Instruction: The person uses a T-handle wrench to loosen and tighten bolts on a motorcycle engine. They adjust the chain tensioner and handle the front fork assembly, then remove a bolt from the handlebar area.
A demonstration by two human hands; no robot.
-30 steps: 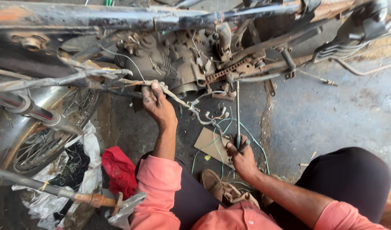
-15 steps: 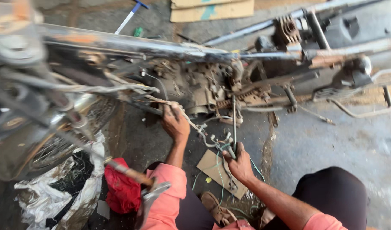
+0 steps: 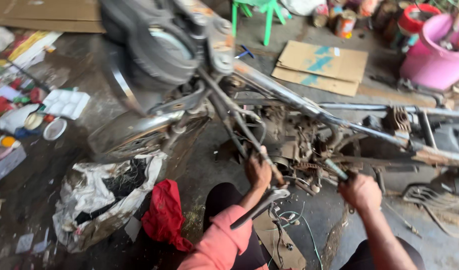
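A stripped, rusty motorcycle frame (image 3: 309, 107) lies across the view, its headlamp and front end (image 3: 164, 45) blurred at top left, the grimy engine (image 3: 294, 145) in the middle. My left hand (image 3: 258, 171) is closed on a slanted bar of the frame beside the engine. My right hand (image 3: 360, 192) is closed on a thin tool handle (image 3: 335, 169) that points into the engine area. Both sleeves are pink. Loose wires (image 3: 289, 220) hang below the engine over a piece of cardboard (image 3: 277, 240).
A red cloth (image 3: 164, 215) and a crumpled dirty sheet (image 3: 104, 195) lie at lower left. Flat cardboard (image 3: 319, 65), a green stool (image 3: 254, 12), a pink tub (image 3: 434, 50) and cans stand behind. Litter and a white tray (image 3: 64, 102) lie left.
The view has swung up and back, showing the motorcycle's front end. My left hand moved from the wires to a frame bar; my right hand rose from the floor to the engine.
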